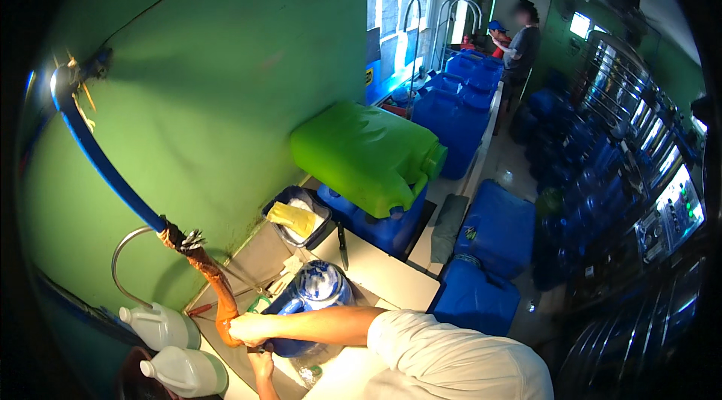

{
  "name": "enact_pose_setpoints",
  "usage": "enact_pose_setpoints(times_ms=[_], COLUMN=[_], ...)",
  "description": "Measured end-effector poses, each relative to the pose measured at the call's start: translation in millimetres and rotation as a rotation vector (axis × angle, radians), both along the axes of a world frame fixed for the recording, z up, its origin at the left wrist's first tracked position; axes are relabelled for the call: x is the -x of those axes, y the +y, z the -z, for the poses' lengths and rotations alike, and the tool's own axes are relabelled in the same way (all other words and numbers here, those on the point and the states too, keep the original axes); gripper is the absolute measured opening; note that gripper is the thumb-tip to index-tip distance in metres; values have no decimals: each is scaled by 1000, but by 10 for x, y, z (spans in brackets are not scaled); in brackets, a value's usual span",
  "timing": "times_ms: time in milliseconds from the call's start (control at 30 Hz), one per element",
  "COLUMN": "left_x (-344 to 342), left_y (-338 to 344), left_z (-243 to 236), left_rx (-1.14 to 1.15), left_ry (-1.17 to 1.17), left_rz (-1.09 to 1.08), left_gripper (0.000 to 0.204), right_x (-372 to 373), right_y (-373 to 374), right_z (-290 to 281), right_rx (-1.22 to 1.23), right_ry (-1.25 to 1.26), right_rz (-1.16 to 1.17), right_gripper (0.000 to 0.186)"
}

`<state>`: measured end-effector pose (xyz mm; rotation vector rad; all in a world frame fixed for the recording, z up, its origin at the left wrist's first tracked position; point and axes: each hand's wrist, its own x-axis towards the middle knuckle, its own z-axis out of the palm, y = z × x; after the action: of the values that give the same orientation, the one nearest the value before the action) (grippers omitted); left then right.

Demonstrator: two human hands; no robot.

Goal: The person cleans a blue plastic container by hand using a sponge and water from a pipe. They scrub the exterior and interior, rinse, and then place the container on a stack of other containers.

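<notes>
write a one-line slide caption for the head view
Hands at the orange end of a blue hose, near two white jugs.

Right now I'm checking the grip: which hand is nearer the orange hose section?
Right. The right hand grips the orange hose section at its lower end; the left hand is lower in the picture, past that end.

Green wall [226, 61], bright paper-covered window [397, 12]

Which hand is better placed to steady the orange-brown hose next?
Probably the right hand: it is curled at the lower end of the orange-brown hose, while the left hand sits lower in view.
</notes>
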<state>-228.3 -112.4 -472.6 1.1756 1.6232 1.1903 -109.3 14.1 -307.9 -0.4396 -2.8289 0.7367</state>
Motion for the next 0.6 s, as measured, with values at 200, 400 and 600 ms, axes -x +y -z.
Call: enact_pose_setpoints(times_ms=[200,400,600], left_x=[53,-262,-281], left_y=[139,111,90], left_z=[90,-156,-348], left_rx=[15,321,330], left_ry=[-1129,-291,-472], left_rz=[-380,-327,-288], left_gripper=[35,50,46], right_x=[30,-71,-87], right_y=[-84,120,109], right_z=[-299,-691,-848], right_rx=[-92,-45,-70], right_ry=[-65,-251,-206], right_rz=[4,-198,-169], right_gripper=[22,21,14])
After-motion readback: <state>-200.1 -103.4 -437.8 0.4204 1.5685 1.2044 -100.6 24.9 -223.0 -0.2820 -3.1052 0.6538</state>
